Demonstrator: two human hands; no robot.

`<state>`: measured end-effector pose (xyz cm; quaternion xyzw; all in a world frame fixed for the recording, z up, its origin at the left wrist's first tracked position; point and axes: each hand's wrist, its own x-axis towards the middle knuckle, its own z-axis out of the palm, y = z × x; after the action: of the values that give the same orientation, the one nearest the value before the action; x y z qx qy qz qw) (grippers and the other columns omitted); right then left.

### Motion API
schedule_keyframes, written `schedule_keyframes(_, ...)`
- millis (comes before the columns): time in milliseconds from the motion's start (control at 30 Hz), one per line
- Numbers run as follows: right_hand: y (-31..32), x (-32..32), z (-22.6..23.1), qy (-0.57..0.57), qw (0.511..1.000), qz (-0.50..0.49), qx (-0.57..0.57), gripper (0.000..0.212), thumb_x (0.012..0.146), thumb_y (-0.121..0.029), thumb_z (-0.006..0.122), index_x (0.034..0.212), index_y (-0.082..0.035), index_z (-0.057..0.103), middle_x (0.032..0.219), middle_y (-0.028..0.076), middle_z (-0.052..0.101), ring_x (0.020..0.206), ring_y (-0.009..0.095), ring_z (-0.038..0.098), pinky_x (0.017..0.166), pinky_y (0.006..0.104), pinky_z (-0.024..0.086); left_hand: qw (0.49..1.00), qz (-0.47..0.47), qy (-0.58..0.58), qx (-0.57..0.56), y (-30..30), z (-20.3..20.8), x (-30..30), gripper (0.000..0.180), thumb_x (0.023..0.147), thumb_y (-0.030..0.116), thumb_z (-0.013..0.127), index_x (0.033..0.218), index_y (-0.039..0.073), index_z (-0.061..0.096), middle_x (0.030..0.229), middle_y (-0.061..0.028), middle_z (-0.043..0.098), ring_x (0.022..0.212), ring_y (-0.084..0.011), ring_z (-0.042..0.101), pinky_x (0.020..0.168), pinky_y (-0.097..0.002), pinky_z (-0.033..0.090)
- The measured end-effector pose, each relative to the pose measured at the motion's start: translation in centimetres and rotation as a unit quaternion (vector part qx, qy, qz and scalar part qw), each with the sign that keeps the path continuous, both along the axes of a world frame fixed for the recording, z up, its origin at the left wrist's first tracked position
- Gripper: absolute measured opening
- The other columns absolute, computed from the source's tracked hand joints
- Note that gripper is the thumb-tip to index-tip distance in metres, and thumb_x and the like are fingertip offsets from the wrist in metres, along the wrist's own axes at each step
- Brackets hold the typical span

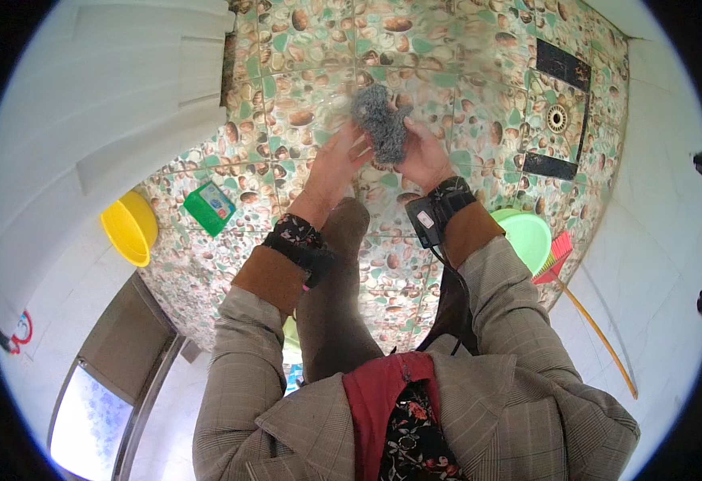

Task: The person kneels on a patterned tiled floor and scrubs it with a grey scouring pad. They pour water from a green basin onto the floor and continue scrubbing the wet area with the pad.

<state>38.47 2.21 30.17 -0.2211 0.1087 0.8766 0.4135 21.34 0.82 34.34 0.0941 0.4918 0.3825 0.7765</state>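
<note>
Over glossy, pebble-patterned floor tiles, a shaggy, bunched grey cloth sits between the hands at far centre: the right hand grips its edge; the left hand, fingers half curled, meets its left side, its hold unclear. A smooth yellow basin lies left, near a boxy green package; a round pale-green basin, right.

the tiled floor carried a glossy print of pebbles in brown, cream and green. at the right, a round drain sat between two dark strips, near a pale wall. a bulky white fixture filled the upper left; below, a brown-framed door had a brightly lit, bluish-patterned pane.
</note>
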Motion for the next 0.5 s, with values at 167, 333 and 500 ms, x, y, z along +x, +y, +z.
schedule_keyframes(167,-2.6,1.7,5.4,0.009,0.999,-0.041,0.01,0.041,0.089,-0.021,0.048,0.126,-0.005,0.043,0.123,0.011,0.051,0.109,0.025,0.05,0.095,0.0394,0.038,0.996,-0.037,0.081,-0.004,-1.2,6.0,1.1,0.055,0.094,0.031,0.045,0.135,-0.002,0.027,0.133,-0.0145,0.039,0.115,-0.0259,0.046,0.097,-0.0368,0.039)
schedule_keyframes(333,-8.4,7.2,8.5,-0.046,0.986,-0.143,-0.079,0.038,0.089,-0.02,0.048,0.122,-0.001,0.046,0.118,0.013,0.053,0.105,0.027,0.052,0.093,0.041,0.041,0.955,-0.187,0.227,-0.05,-3.3,7.4,0.8,0.048,0.091,0.026,0.052,0.126,-0.006,0.041,0.12,-0.0153,0.051,0.108,-0.0221,0.052,0.09,-0.0317,0.045)
schedule_keyframes(500,-17.0,13.5,12.0,-0.127,0.937,-0.301,-0.123,0.036,0.089,-0.019,0.049,0.119,-0.001,0.047,0.116,0.015,0.053,0.104,0.029,0.052,0.089,0.0437,0.044,0.941,-0.243,0.236,-0.025,-4.2,7.1,1.2,0.03,0.089,0.016,0.055,0.109,-0.006,0.052,0.107,-0.0129,0.058,0.096,-0.0186,0.058,0.082,-0.0293,0.05)
